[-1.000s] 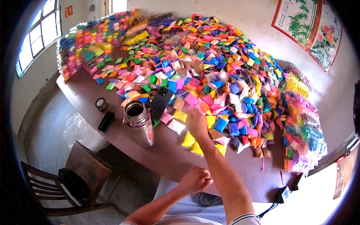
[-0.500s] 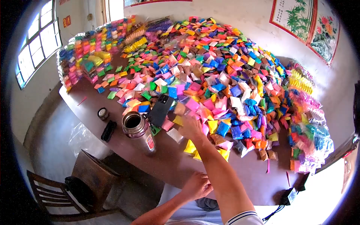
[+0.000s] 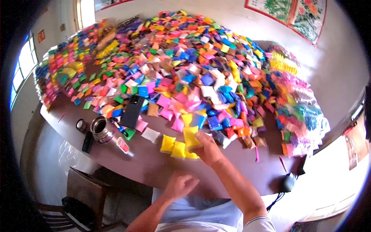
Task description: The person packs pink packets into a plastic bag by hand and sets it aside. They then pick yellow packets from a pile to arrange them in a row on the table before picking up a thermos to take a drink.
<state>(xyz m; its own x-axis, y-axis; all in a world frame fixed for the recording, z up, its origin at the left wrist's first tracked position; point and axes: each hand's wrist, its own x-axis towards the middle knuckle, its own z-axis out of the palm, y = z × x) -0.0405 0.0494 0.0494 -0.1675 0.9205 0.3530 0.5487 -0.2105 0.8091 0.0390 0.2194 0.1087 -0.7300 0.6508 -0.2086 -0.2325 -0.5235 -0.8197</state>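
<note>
My right hand [image 3: 209, 148] reaches over the table with its fingers closed on a yellow packet [image 3: 191, 136], which looks like a small clear bag with yellow filling. Just below and left of it, several more yellow packets [image 3: 168, 143] lie together on the tabletop. Near the table's front edge, close to my body, my left hand [image 3: 181, 185] is curled and slightly blurred; nothing shows in it. Beyond both hands spreads a large heap of small coloured packets [image 3: 185, 65]. A white packet [image 3: 150, 135] lies apart, left of the yellow ones.
A black phone [image 3: 132, 112] lies at the heap's near edge. Beside it stands an open steel flask [image 3: 106, 131], with its lid [image 3: 81, 125] and a black case [image 3: 87, 142] to the left. Bundled bags [image 3: 297, 112] line the right side. A wooden chair [image 3: 83, 193] stands at lower left.
My right hand has come back from the heap's near edge and now holds a yellow packet by the other yellow ones. The head view has turned right. My left hand stays near the table edge.
</note>
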